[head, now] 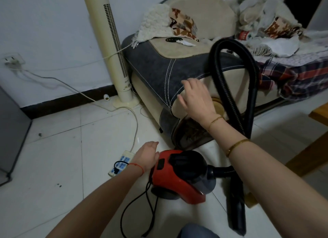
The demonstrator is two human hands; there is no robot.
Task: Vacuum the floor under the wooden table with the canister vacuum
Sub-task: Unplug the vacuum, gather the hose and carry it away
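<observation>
Left hand (148, 155) flat-fingered against rear of red-and-black plastic canister vacuum (179, 175) on white tiled floor (71, 149), right hand (195, 97) spread, empty, beside looped black ribbed hose (230, 81): grasp hose, steady canister.

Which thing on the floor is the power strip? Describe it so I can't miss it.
Start at the tall cream tower fan by the wall and follow its cord down across the tiles. The power strip lies left of the red vacuum, beside the left hand: a white bar with blue sockets.
</observation>
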